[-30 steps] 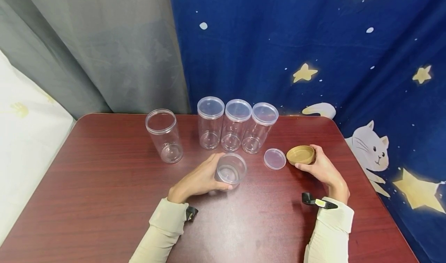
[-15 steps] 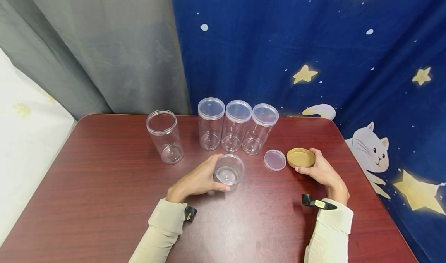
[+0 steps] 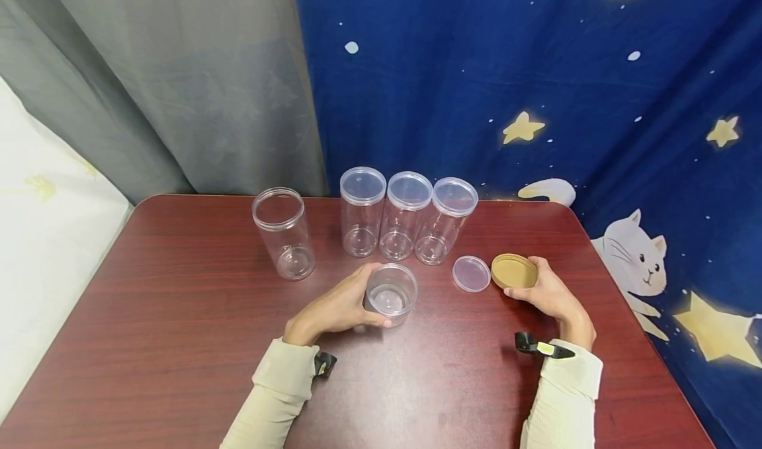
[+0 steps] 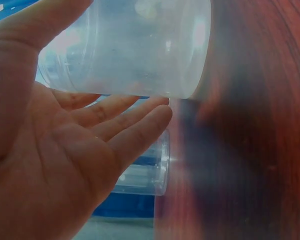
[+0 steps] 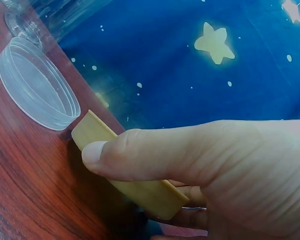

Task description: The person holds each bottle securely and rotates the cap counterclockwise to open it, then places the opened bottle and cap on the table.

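I see both arms stretched forward in pale sleeves (image 3: 286, 369), the left forearm (image 3: 262, 409) slanting inward, the right forearm (image 3: 562, 406) nearly straight ahead. The left hand (image 3: 339, 307) grips in a wide C: its thumb (image 3: 376, 319) lies on the near side, and the little finger (image 4: 142, 135) sticks out almost straight. The right hand (image 3: 553, 297), angled leftward, pinches more narrowly, its thumb extended opposite the fingers (image 5: 192, 194).

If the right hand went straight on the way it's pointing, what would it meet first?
Past the round gold-coloured lid it holds, the right hand would probably meet the round clear plastic lid first, though depth is unclear.
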Demonstrator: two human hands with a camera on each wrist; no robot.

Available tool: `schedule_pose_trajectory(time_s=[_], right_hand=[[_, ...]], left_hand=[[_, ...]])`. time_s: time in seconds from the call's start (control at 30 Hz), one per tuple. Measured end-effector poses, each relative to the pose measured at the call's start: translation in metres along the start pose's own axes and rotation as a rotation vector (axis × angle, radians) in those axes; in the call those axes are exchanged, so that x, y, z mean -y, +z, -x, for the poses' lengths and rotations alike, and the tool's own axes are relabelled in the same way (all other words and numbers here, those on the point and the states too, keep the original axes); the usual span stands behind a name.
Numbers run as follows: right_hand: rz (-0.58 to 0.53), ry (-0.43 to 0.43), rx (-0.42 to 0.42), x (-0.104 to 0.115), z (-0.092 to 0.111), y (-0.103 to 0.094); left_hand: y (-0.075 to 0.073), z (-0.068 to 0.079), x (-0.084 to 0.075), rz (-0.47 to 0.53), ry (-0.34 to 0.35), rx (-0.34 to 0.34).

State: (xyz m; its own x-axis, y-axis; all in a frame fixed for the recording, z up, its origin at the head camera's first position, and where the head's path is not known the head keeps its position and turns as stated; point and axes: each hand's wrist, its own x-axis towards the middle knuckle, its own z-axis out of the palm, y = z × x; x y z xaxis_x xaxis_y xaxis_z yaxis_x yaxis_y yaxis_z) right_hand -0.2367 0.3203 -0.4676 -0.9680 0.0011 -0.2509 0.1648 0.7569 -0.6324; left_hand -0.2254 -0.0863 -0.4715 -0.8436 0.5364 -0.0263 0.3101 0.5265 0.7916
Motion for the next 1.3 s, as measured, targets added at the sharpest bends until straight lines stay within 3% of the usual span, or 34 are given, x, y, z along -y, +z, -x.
schedule_pose_trajectory(time_s=[0.23, 0.37, 0.47, 0.63, 0.77, 0.97, 1.1, 1.3], right_hand=[[0.015, -0.001, 0.004, 0.0, 0.001, 0.001], [0.018, -0.015, -0.005, 0.0, 0.0, 0.0], [0.024, -0.027, -0.015, -0.001, -0.002, -0.001], [0.027, -0.042, -0.024, -0.003, -0.003, 0.001], [0.031, -0.048, -0.025, -0.005, -0.004, 0.002], [0.03, -0.043, -0.037, -0.007, -0.005, 0.002], [0.038, -0.051, -0.042, -0.008, -0.004, 0.004], [0.053, -0.068, -0.053, -0.009, -0.004, 0.006]], left_hand=[[-0.016, 0.007, -0.004, 0.024, 0.02, -0.004], [-0.03, 0.012, -0.006, -0.017, 0.033, -0.053], [-0.037, 0.012, -0.008, 0.002, 0.063, -0.152], [-0.034, 0.008, -0.01, 0.05, 0.092, -0.408], [-0.028, 0.0, -0.011, -0.013, 0.069, -0.537], [-0.024, -0.016, -0.01, -0.073, 0.061, -0.589], [-0.025, -0.028, -0.004, 0.006, 0.012, -0.617], [-0.03, -0.044, 0.009, 0.134, -0.116, -0.602]])
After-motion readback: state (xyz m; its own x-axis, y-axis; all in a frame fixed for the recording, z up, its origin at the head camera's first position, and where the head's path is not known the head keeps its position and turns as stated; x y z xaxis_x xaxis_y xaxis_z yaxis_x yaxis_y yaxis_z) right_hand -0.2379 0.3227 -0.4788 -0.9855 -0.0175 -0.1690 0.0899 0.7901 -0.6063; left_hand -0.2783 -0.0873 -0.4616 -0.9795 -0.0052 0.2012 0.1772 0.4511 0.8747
